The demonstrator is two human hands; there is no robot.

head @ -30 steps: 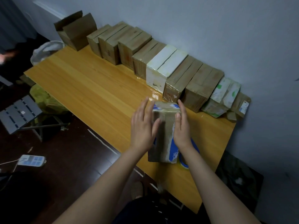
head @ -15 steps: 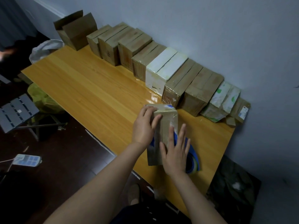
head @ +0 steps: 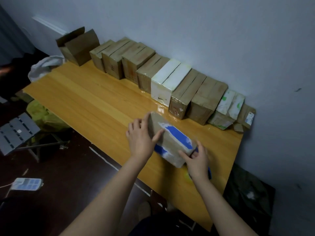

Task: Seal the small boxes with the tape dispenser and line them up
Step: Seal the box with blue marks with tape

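A small brown box [head: 170, 140] with blue and white label scraps lies tilted over the wooden table [head: 95, 103], held between both hands. My left hand [head: 141, 140] grips its far left end, thumb on the top face. My right hand [head: 197, 159] holds the near right corner with curled fingers. Under my right hand a blue tape dispenser [head: 209, 172] shows only as a sliver. A row of sealed boxes [head: 180, 87] stands along the wall, among them a white box [head: 167, 79].
An open brown carton [head: 78, 45] stands at the row's far left end. A white bag [head: 44, 67] hangs off the table's left corner. On the dark floor are a grey folding stool [head: 15, 132] and a power strip [head: 27, 183].
The box has been turned from standing on end to lying on its side, the blue label now up. My right hand slid from its side face to its near right corner.
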